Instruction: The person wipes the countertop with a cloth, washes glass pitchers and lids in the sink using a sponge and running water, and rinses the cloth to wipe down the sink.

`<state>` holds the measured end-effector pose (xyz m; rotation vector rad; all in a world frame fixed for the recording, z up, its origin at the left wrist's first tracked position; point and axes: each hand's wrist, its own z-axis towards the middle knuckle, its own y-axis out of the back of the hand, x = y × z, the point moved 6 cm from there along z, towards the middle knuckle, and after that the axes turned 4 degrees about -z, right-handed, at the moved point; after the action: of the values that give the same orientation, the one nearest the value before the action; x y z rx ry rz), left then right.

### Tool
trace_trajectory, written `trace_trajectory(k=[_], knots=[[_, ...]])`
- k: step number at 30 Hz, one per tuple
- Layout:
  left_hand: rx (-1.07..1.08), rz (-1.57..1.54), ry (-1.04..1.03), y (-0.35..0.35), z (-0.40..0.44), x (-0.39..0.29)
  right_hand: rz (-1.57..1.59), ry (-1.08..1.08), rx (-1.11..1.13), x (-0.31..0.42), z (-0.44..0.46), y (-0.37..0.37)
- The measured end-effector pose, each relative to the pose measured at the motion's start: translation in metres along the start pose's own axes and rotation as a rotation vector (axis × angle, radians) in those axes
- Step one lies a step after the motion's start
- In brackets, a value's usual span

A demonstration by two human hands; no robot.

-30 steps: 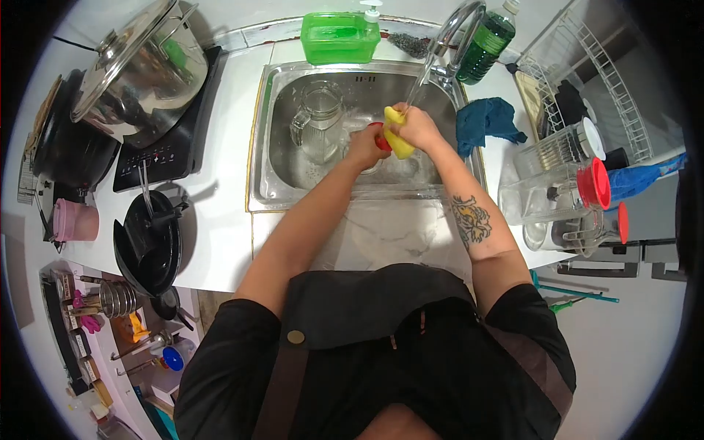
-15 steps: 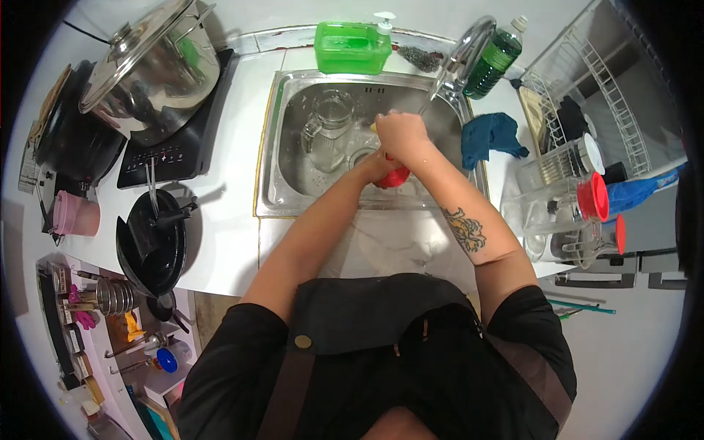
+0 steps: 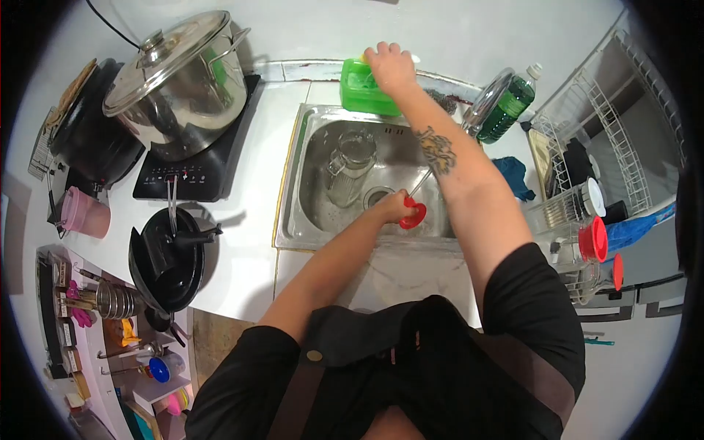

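In the sink (image 3: 290,220), my left hand (image 3: 394,208) grips a red lid (image 3: 413,213) near the drain, under the tap's stream. My right hand (image 3: 391,64) is raised over the green soap container (image 3: 359,94) behind the sink, its fingers curled round the yellow sponge (image 3: 366,56), of which only a small edge shows. A clear glass pitcher (image 3: 352,169) stands in the left part of the basin. The tap (image 3: 490,99) is partly behind my right forearm.
At left are a steel pot (image 3: 176,95) on a black cooktop (image 3: 220,165) and black pans (image 3: 172,257). Right of the sink are a green bottle (image 3: 507,106), a blue cloth (image 3: 515,177), a wire rack (image 3: 616,117) and red-lidded pitchers (image 3: 592,240).
My right hand has moved from the lid in the sink up and back to the green container with the sponge. My left hand still holds the red lid. The view has shifted.
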<state>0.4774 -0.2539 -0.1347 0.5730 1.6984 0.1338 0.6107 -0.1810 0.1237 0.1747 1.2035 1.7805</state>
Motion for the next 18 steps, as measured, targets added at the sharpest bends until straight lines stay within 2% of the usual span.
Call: trace_trajectory(k=[1,3,6,10,12,13,14,16,17,18], knots=[[-0.02,0.046,-0.013,0.001,-0.003,-0.003,-0.005,-0.004,-0.007,0.002,-0.003,-0.011],[-0.005,0.047,0.013,0.003,-0.004,-0.005,0.147,-0.006,0.158,0.009,-0.009,-0.037],[-0.032,0.079,-0.029,0.005,-0.004,-0.008,0.202,-0.021,0.285,0.015,-0.015,-0.057],[-0.059,0.0,0.022,0.005,-0.003,-0.005,0.244,-0.036,0.24,0.019,-0.034,-0.054],[-0.1,0.078,0.061,0.01,0.001,-0.003,0.407,-0.111,0.372,0.015,-0.036,-0.06],[-0.13,0.053,0.043,0.012,0.002,-0.002,0.345,-0.054,0.257,0.019,-0.038,-0.054],[-0.13,0.064,0.039,0.012,0.004,0.0,0.347,-0.062,0.247,0.015,-0.034,-0.054],[-0.146,-0.072,0.154,0.014,-0.005,0.0,0.598,-0.044,0.413,0.015,-0.028,-0.065],[-0.15,-0.066,0.153,0.016,-0.008,-0.003,0.571,-0.075,0.233,0.01,-0.032,-0.059],[-0.11,-0.017,0.134,0.014,-0.01,-0.007,0.574,-0.075,0.226,0.009,-0.032,-0.062]])
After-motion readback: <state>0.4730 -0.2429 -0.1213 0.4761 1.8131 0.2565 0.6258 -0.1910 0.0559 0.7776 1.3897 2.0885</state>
